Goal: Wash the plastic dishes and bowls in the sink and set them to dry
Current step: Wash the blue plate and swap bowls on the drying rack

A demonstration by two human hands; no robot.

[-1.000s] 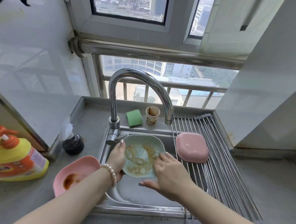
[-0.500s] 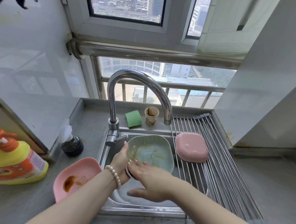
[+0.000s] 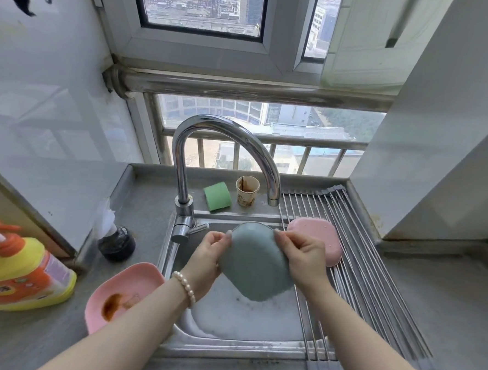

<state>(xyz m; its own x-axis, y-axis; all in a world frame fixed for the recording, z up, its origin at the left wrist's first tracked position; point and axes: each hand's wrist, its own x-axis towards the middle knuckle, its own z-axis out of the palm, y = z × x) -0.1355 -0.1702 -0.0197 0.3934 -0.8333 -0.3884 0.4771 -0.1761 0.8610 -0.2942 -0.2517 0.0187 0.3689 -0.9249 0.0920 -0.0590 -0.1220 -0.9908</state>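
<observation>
I hold a pale green plastic dish (image 3: 253,264) over the sink (image 3: 246,316), its underside turned up toward me. My left hand (image 3: 208,257) grips its left rim and my right hand (image 3: 304,258) grips its right rim. A pink dish (image 3: 319,236) lies upside down on the metal drying rack (image 3: 374,278) just right of my right hand. Another pink dish (image 3: 122,294) with a brown stain sits on the counter left of the sink.
The chrome tap (image 3: 224,160) arches over the sink, its spout above the green dish. A green sponge (image 3: 217,196) and a stained paper cup (image 3: 247,190) stand behind the sink. A yellow detergent bottle (image 3: 17,271) and a small black container (image 3: 116,242) sit at the left.
The green dish has been flipped from facing up with brown residue to underside up. Both hands moved from rubbing inside it to gripping its rims.
</observation>
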